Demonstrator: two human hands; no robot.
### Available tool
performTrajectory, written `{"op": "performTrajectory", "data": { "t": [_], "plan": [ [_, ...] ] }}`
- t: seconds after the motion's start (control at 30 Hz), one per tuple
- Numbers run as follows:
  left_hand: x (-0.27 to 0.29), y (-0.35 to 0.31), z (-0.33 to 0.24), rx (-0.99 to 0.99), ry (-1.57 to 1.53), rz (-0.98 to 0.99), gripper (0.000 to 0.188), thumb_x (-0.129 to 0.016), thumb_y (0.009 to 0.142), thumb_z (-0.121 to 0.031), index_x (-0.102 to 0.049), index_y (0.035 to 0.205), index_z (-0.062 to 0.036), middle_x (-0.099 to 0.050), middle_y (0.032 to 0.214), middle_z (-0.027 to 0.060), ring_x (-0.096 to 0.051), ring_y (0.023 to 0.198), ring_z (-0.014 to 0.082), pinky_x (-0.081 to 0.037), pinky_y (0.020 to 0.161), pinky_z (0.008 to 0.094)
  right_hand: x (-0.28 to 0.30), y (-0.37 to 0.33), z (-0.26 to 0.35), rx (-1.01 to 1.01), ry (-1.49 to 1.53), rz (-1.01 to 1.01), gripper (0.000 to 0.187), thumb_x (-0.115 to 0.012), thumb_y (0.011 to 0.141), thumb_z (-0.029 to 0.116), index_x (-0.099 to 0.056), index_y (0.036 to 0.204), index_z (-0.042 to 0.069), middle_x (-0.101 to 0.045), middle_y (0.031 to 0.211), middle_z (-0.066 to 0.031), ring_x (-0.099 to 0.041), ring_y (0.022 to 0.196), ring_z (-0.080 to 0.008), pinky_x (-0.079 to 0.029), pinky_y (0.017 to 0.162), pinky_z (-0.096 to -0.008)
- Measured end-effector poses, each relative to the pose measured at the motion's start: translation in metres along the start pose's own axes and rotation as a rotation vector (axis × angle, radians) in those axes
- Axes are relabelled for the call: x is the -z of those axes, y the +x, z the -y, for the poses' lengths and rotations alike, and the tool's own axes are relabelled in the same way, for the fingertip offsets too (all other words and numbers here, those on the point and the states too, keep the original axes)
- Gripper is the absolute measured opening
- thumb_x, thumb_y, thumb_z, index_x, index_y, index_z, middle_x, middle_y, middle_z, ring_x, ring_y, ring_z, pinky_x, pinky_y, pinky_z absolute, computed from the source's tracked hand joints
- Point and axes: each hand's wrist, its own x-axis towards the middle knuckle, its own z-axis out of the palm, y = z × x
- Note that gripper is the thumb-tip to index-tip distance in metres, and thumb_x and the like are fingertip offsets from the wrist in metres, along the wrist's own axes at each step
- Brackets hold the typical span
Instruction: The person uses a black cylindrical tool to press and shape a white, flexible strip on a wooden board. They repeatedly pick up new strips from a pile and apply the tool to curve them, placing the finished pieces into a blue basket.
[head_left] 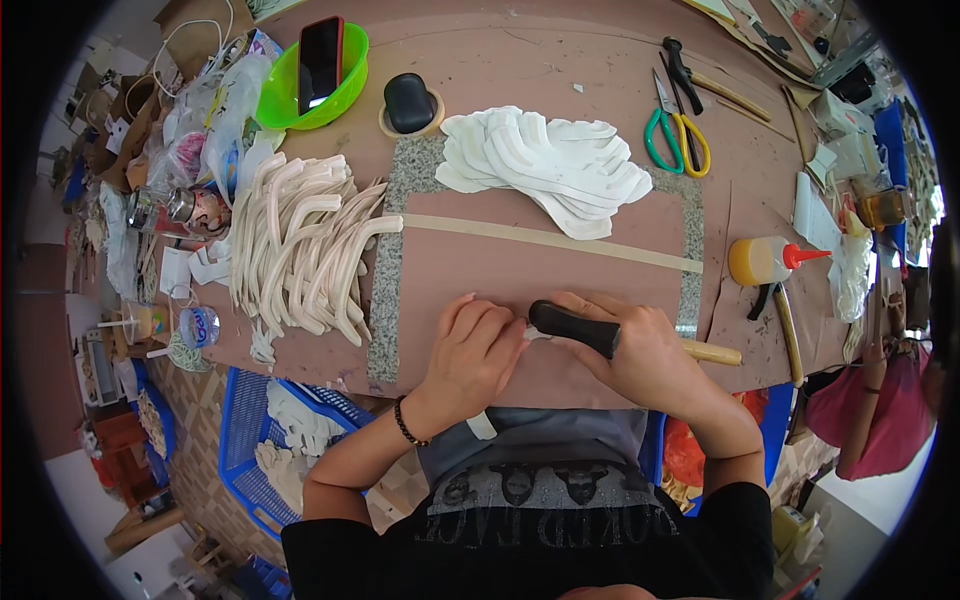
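My right hand [648, 360] is closed around a hammer [582, 331]. Its black head shows between thumb and fingers, and the wooden handle sticks out to the right beneath the hand. Just left of the head, my left hand [465, 352] pinches a pale strip [482, 426], whose lower end hangs over the table's near edge. Most of that strip is covered by my fingers. Beyond my hands lies a stack of white curved, flat pieces [545, 165]. To the left is a heap of cream, folded strips [300, 245].
A green bowl [350, 92] with a phone [320, 62] stands far left, beside a black case [408, 103]. Scissors [675, 130], another hammer [710, 85] and a glue bottle [765, 261] are on the right. A blue basket [240, 450] sits below the table. Another person's arm [868, 405] shows at right.
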Motion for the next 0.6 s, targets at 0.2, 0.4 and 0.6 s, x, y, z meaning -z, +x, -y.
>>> {"op": "performTrajectory", "data": {
  "t": [0.2, 0.4, 0.6],
  "plan": [
    [-0.008, -0.013, -0.01, 0.087, -0.015, -0.02, 0.023, -0.079, 0.077, -0.002, -0.074, 0.099, -0.0006, -0.062, 0.098, 0.0073, -0.06, 0.095, 0.0264, -0.045, 0.089, 0.0435, 0.004, 0.003, 0.0, -0.004, 0.025, 0.003, 0.047, -0.074, 0.089, 0.02, -0.065, 0.134, 0.008, -0.071, 0.093, -0.0129, -0.069, 0.073, -0.0351, -0.056, 0.062, -0.0439],
    [-0.002, -0.009, -0.016, 0.115, 0.032, 0.021, 0.027, -0.078, 0.077, -0.001, -0.074, 0.104, -0.0018, -0.061, 0.097, 0.0073, -0.061, 0.092, 0.0256, -0.042, 0.091, 0.0423, 0.0, 0.003, -0.001, 0.042, 0.033, -0.022, 0.048, -0.076, 0.088, 0.018, -0.066, 0.133, 0.007, -0.071, 0.093, -0.0127, -0.069, 0.073, -0.0354, -0.056, 0.062, -0.0437],
    [-0.005, -0.018, -0.023, 0.145, 0.08, -0.001, 0.026, -0.077, 0.078, 0.0, -0.074, 0.103, -0.0038, -0.062, 0.098, 0.0075, -0.061, 0.092, 0.0247, -0.04, 0.09, 0.0404, 0.003, 0.005, 0.001, 0.025, 0.029, -0.026, 0.051, -0.078, 0.086, 0.019, -0.065, 0.134, 0.007, -0.07, 0.094, -0.0122, -0.069, 0.074, -0.0355, -0.056, 0.063, -0.0438]
  ]
}}
